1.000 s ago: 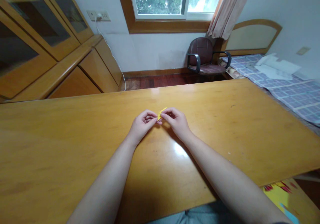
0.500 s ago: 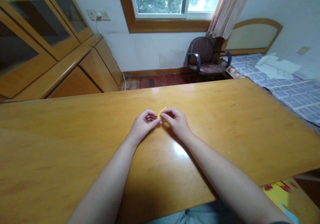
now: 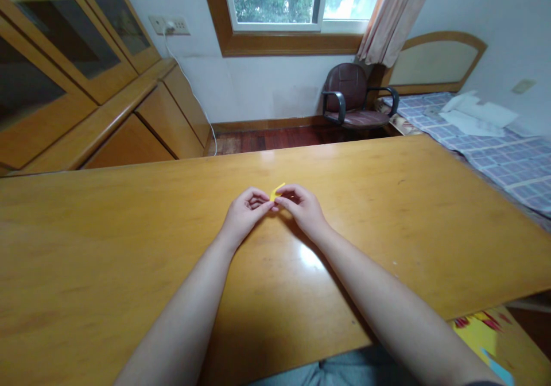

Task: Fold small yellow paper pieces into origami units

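Over the middle of the wooden table (image 3: 129, 259), a small yellow strip (image 3: 278, 189), bent and thin like folded paper, is pinched between my fingertips. My left hand (image 3: 244, 215) closes thumb and fingers on its left end. From the other side, my right hand (image 3: 306, 209) grips it with thumb and forefinger, the two hands nearly touching. Part of the strip shows above the fingers; the rest is hidden behind them.
A low surface with yellow, red and blue pieces (image 3: 477, 340) lies beyond the table's right front edge. Behind the table are an armchair (image 3: 348, 96) and a bed (image 3: 495, 150). A wooden cabinet (image 3: 116, 104) stands at the left.
Both hands have shifted very slightly up and left with the yellow strip. The grip looks the same.
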Demonstrator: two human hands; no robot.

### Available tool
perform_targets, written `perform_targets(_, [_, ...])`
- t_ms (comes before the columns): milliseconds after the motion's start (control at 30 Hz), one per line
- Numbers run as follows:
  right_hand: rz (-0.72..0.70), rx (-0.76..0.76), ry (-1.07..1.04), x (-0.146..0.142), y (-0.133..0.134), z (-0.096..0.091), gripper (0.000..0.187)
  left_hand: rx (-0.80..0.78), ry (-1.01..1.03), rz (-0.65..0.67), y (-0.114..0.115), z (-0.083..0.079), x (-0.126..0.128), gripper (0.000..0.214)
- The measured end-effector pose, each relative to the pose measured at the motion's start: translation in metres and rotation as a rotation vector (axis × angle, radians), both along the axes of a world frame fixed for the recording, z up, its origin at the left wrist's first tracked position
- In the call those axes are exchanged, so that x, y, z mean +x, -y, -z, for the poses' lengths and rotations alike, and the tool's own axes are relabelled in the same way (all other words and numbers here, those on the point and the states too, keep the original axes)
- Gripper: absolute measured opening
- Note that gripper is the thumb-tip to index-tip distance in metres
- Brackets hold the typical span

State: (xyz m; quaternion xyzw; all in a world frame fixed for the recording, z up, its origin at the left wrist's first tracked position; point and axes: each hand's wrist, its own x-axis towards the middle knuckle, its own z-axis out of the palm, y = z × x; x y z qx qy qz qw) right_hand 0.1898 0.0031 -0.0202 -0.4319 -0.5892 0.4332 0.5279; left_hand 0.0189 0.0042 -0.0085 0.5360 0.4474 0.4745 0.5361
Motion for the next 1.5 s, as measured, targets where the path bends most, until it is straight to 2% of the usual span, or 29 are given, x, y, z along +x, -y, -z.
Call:
perform_targets(633, [0.044, 0.005, 0.006, -0.0011, 0.0004, -0.0012, 0.014, -0.031, 0.024, 0.034, 0.0003, 0.0033, -0.0013, 0.032])
perform_targets(1133, [0.044, -0.02, -0.011, -0.0014, 0.0019, -0.0069, 0.014, -0.033, 0.01, 0.033, 0.0012, -0.002, -0.0018, 0.029])
perform_targets(1500, [0.043, -0.009, -0.01, -0.0009, 0.0004, -0.0014, 0.015, -0.014, -0.01, 0.024, 0.0005, 0.0011, -0.0016, 0.028])
